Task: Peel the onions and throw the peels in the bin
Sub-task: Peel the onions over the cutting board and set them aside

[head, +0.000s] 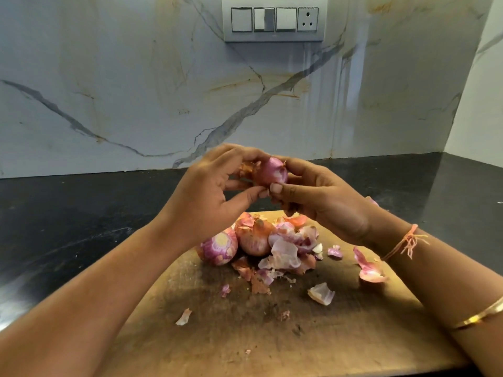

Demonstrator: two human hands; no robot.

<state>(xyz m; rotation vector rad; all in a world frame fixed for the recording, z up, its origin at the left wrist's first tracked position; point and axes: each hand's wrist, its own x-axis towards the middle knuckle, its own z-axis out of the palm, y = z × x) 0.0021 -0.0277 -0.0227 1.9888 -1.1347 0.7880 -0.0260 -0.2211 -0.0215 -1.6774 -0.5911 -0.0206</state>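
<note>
Two bare forearms are seen, uncovered as far as the picture's lower edge. The left hand (206, 197) and its forearm are shown bare throughout. Around the wrist of the right hand (326, 205) a thin orange thread (405, 242) is tied, with frayed loose ends sticking out from the knot. Further up the same forearm a slim gold bangle (481, 315) is worn, smooth and shiny. The visible fingernails are kept short and pale.

A black stone counter (81, 213) carries a wooden cutting board (299, 344). At the board's far edge lie a half-peeled onion (219, 248) and an unpeeled onion (254, 239), touching. A heap of peels (288, 254) lies against them. Loose peels (321, 293) are scattered over the board's middle and near its right edge.
</note>
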